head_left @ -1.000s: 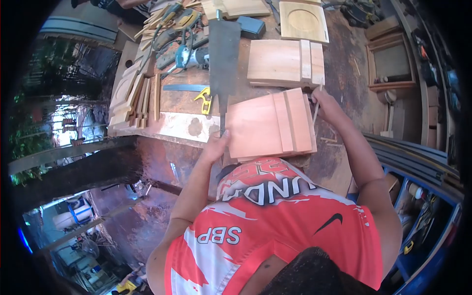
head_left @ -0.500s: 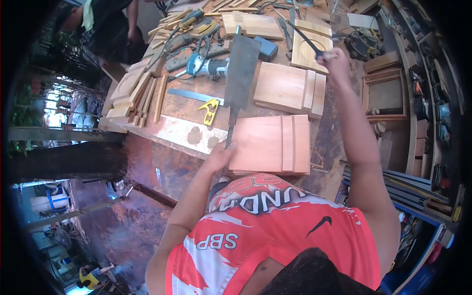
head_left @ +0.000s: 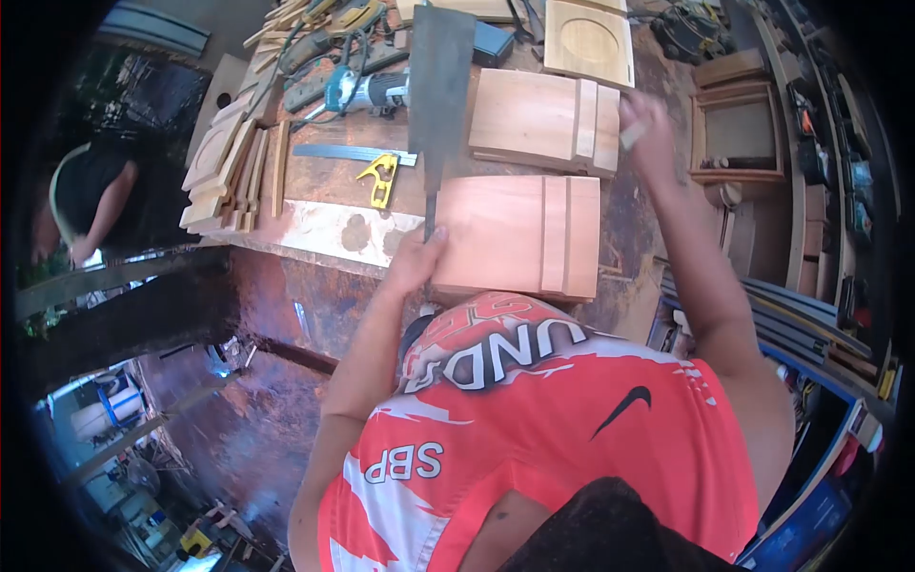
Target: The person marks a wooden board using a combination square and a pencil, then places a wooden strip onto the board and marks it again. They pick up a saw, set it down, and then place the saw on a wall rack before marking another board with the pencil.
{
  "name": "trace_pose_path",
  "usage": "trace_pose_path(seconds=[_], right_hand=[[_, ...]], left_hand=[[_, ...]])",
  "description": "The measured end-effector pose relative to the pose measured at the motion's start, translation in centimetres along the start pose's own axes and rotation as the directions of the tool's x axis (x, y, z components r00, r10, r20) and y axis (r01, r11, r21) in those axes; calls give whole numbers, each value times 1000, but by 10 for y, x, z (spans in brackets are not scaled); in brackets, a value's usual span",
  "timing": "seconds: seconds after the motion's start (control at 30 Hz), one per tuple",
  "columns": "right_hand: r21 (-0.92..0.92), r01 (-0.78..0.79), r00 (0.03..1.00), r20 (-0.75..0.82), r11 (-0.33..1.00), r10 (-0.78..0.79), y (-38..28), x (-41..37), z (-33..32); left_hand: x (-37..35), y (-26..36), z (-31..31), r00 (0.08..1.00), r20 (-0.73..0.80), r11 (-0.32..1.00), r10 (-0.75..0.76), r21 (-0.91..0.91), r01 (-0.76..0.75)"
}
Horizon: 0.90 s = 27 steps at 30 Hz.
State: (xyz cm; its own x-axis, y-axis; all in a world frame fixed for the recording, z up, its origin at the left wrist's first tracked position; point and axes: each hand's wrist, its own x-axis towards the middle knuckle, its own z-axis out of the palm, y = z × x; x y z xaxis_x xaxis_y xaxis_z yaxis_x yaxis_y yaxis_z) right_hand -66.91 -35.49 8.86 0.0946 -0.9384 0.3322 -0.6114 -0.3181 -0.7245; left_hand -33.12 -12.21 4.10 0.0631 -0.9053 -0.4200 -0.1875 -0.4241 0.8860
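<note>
My left hand (head_left: 416, 260) is closed round the narrow end of a flat dark grey blade (head_left: 442, 91), which stands up from the fist, broad at the top. The fist sits at the left edge of a reddish wooden panel stack (head_left: 496, 234), close to my body. My right hand (head_left: 650, 129) is smeared by motion at the right end of a second stack of wooden panels (head_left: 524, 114); a pale patch shows at its fingers, and I cannot tell what it holds. A yellow spring clamp (head_left: 379, 181) and a metal ruler (head_left: 343, 153) lie left of the blade.
A teal power tool (head_left: 367, 92) with its cord lies further back, near a blue box (head_left: 492, 43). Wooden pieces (head_left: 224, 172) pile up at the table's left edge. A panel with a round recess (head_left: 588, 43) lies at the back. Another person (head_left: 100, 186) bends at the left.
My right hand has come down nearer to me; the long black rod seen in it before no longer shows. My left hand still grips the blade. The person at left has bent down and shifted.
</note>
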Motion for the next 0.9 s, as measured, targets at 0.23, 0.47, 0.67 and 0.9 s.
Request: trace_pose_path(seconds=[0.23, 0.47, 0.67, 0.9], right_hand=[[530, -701, 680, 299, 476, 670, -34, -229, 4], [737, -642, 594, 305, 209, 745, -38, -185, 3], [828, -498, 691, 202, 256, 694, -12, -186, 3], [81, -310, 829, -464, 947, 311, -83, -239, -42]], left_hand=[[33, 10, 9, 996, 86, 991, 37, 127, -47], [61, 65, 23, 993, 113, 979, 34, 194, -56], [62, 76, 4, 983, 184, 940, 29, 330, -90], [40, 20, -61, 933, 246, 943, 264, 139, -304]])
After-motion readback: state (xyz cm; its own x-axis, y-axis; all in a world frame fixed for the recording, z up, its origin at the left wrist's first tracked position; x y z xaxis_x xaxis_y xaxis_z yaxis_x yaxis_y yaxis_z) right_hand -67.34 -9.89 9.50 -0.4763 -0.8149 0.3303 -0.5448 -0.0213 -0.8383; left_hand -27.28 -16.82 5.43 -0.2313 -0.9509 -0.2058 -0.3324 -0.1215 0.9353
